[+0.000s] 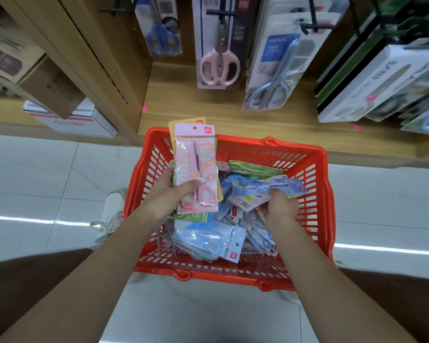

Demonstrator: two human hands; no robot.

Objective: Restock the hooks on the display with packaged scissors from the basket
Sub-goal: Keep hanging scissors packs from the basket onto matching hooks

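A: Checking the hands first?

B: Gripping a fanned stack in the left hand, thumb pressing across the pink pack in front, with yellow and green cards peeking out behind. Pinching a blue pack along its lower edge with the right hand, fingers curled under it, just above the heap.

A: And keeping the rest of the stock where?

B: Lying jumbled in the red basket on the floor tiles, right against the wooden base of the display. Hanging above it, larger packaged scissors on the black hooks.

A: Doing this step well, then?

B: Gathering a handful, by the look of it, not yet hanging. So: lifting the blue pack fully clear of its neighbours before swinging it across. Turning it upright to match the pink one, hang-hole end on top. Tucking it under the left thumb and squaring the holes. Keeping the stack modest, guarding against glossy sleeves sliding out. Grouping by colour now, probably saving fumbling at the hooks later.
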